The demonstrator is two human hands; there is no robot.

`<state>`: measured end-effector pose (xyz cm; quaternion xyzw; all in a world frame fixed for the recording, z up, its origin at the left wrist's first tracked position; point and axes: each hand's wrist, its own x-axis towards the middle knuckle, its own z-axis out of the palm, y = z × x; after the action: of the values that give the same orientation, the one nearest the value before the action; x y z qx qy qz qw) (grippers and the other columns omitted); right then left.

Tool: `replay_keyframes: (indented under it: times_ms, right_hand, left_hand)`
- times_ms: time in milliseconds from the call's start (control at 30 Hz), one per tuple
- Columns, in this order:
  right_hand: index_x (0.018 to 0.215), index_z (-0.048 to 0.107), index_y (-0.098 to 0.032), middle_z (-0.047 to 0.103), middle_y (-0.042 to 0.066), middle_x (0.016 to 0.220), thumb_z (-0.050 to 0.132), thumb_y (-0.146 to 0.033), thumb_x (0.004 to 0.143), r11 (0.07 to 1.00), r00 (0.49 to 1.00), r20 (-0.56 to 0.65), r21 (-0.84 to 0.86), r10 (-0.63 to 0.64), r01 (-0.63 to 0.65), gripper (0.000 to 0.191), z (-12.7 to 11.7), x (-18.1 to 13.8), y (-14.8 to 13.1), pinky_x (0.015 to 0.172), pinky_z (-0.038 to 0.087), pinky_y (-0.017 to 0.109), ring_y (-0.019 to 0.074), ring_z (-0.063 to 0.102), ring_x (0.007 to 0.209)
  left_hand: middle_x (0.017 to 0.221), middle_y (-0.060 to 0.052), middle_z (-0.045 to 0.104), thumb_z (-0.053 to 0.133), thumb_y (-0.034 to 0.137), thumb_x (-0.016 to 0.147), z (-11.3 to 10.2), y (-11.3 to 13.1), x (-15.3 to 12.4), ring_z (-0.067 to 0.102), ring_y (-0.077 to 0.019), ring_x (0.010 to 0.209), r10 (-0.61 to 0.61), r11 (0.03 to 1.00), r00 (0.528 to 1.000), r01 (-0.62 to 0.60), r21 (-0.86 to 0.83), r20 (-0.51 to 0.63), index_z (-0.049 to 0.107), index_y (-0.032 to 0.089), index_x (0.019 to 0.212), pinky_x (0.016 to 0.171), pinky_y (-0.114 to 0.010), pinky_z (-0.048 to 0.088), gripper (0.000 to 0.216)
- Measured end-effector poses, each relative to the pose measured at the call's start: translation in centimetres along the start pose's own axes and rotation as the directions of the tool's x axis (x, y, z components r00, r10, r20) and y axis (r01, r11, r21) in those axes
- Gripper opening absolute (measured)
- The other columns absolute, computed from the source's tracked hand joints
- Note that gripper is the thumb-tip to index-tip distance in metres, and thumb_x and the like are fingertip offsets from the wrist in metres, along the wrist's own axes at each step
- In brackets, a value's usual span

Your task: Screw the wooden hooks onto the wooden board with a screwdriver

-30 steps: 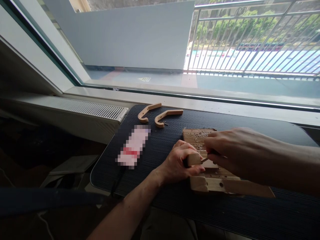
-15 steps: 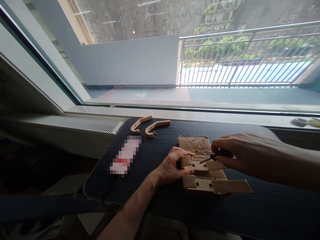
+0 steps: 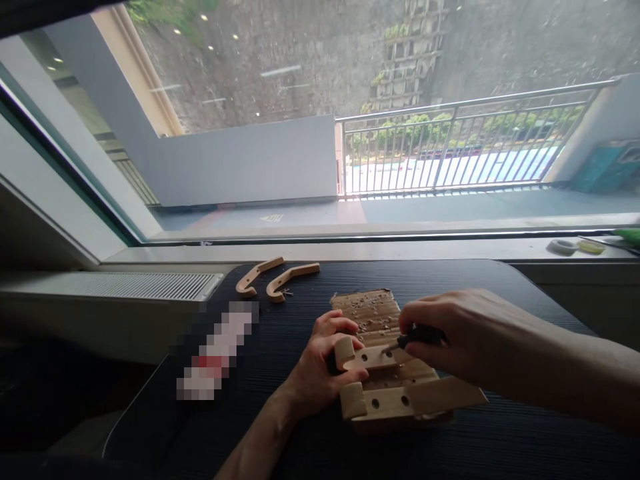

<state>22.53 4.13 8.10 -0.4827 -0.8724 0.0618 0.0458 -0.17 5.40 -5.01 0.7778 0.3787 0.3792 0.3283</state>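
Head view: the hook point(image 3: 371, 358), a pale wooden piece with two holes, lies across a board point(image 3: 367, 308) strewn with shavings, in the middle of the dark mat point(image 3: 500, 440). The left hand point(image 3: 320, 370) has its fingers clamped on the hook's curled end. The right hand point(image 3: 453, 333) has its fingers closed round the black handle of a tool point(image 3: 417, 335), whose tip rests on the hook beside a hole.

A slip looks like the main risk. The tip points toward the left hand's thumb, so if it skids off the wood it could jab that hand. The hook is pinned at one end only and could pivot under pressure. A second hook point(image 3: 400, 401) lies just in front, touching the board, and could be knocked.

Two more hooks point(image 3: 257, 275) lie well apart near the sill, and a blurred pack point(image 3: 215, 360) lies to the left.

Compared with a second ago, the right hand has drawn back, so the tool and the holes now show. The view has also tilted up, showing more of the wall outside.
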Motion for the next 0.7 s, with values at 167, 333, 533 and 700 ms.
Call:
replay_keyframes:
  times_ms: [167, 333, 533, 700]
  right_hand:
    - [0.071, 0.053, -0.021, 0.054, -0.006, 0.058, 0.051, -0.022, 0.082, 0.989, 0.991, -0.075, 0.084, -0.112, 0.118, 0.011, 0.5, 1.0, -1.3, 0.048, 0.018, 0.024, 0.0081, 0.040, 0.047]
    - [0.075, 0.053, -0.021, 0.056, -0.005, 0.059, 0.050, -0.020, 0.084, 0.977, 0.973, -0.123, 0.062, -0.194, 0.203, 0.010, 0.7, 1.8, -2.0, 0.049, 0.020, 0.024, 0.0102, 0.045, 0.050]
    - [0.087, 0.055, -0.021, 0.063, 0.000, 0.071, 0.047, -0.024, 0.088, 0.982, 0.981, -0.040, 0.010, -0.190, 0.191, 0.009, 0.7, 2.7, -2.5, 0.051, 0.021, 0.026, 0.0152, 0.056, 0.060]
    - [0.088, 0.049, -0.020, 0.062, 0.000, 0.074, 0.043, -0.026, 0.092, 0.962, 0.962, 0.025, -0.006, -0.272, 0.272, 0.009, 1.4, 4.3, -2.9, 0.052, 0.025, 0.026, 0.0150, 0.054, 0.060]
  left_hand:
    - [0.120, -0.006, 0.058, 0.078, 0.021, 0.065, 0.2, -0.6, -0.2, 0.031, -0.0277, 0.133, -0.026, 0.999, 1.000, 0.026, -0.021, -0.003, 0.068, 0.022, 0.091, 0.111, -0.047, 0.028, 0.028]
    - [0.121, -0.007, 0.058, 0.078, 0.021, 0.064, 0.3, -0.7, -0.2, 0.030, -0.0283, 0.133, -0.045, 0.998, 0.999, 0.045, -0.040, -0.005, 0.068, 0.021, 0.091, 0.111, -0.047, 0.029, 0.029]
    - [0.123, -0.007, 0.056, 0.077, 0.021, 0.066, 0.4, -0.8, -0.2, 0.030, -0.0284, 0.133, -0.021, 0.999, 1.000, 0.021, -0.044, -0.018, 0.068, 0.021, 0.092, 0.111, -0.046, 0.028, 0.028]
    - [0.117, -0.007, 0.057, 0.076, 0.022, 0.065, 0.1, -0.3, -0.1, 0.035, -0.0300, 0.128, -0.070, 0.997, 0.997, 0.069, -0.028, -0.016, 0.067, 0.019, 0.078, 0.107, -0.045, 0.034, 0.016]
